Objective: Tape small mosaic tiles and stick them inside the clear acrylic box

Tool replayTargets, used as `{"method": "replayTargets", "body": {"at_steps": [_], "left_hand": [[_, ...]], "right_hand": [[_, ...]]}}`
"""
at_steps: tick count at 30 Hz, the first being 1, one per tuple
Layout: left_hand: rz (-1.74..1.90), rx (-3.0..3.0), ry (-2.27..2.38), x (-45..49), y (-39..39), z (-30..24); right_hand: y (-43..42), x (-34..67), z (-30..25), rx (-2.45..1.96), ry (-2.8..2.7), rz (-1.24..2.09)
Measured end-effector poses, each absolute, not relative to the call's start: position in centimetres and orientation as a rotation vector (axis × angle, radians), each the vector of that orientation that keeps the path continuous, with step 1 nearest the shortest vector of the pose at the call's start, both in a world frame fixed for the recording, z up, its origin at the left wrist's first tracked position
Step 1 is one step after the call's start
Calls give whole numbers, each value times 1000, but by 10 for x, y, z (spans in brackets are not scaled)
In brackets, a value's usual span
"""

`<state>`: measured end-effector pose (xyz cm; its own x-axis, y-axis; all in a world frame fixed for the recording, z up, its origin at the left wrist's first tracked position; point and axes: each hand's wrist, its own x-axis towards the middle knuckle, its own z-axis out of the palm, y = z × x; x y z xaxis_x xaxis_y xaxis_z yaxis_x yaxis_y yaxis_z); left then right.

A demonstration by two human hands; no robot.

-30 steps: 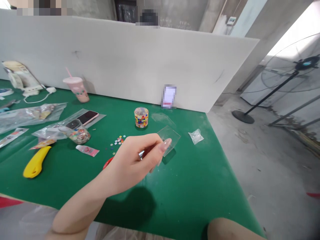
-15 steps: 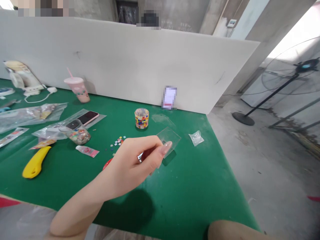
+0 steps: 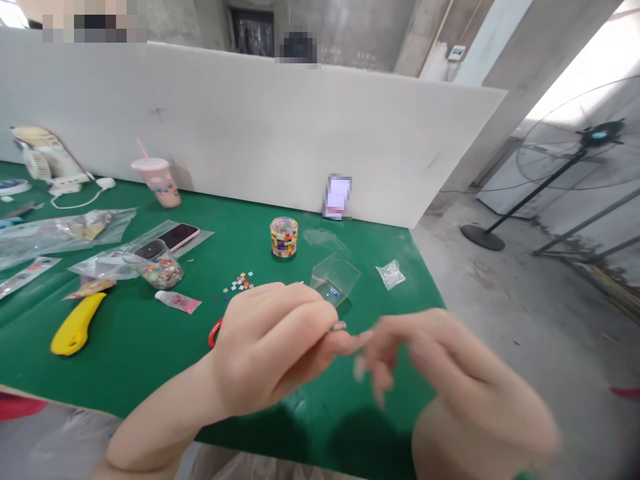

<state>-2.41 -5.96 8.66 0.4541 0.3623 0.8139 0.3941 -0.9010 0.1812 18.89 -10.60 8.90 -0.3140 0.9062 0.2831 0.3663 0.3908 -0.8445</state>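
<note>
My left hand hovers over the green table, its fingers pinched on a small silvery tool whose tip pokes out to the right. My right hand is smeared by motion; its fingertips reach toward that tip and nearly touch it. Just beyond my left hand stands a small clear plastic box with a few tiny bits inside. Loose coloured mosaic tiles lie to its left, and a jar covered in mosaic tiles stands behind. A red object peeks out from under my left hand.
On the left lie a yellow utility knife, a pink tube, a glass bowl of coloured bits, a phone, plastic bags and a pink cup. A small clear bag lies near the table's right edge. A white partition closes the back; a floor fan stands at right.
My left hand has drawn back from the clear box toward me. My right hand has come up from the bottom right corner to meet its fingertips.
</note>
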Motion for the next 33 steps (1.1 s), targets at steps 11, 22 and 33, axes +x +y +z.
{"method": "replayTargets", "body": {"at_steps": [11, 22, 33], "left_hand": [[-1097, -2431, -500, -37, -53, 94], [-838, -2752, -640, -49, -45, 88], [-986, -2735, -649, -44, -48, 93]], "right_hand": [[-94, 151, 82, -796, -1544, 1392], [-85, 146, 70, -956, -1759, 1214], [-86, 143, 71, -805, -1647, 1161]]}}
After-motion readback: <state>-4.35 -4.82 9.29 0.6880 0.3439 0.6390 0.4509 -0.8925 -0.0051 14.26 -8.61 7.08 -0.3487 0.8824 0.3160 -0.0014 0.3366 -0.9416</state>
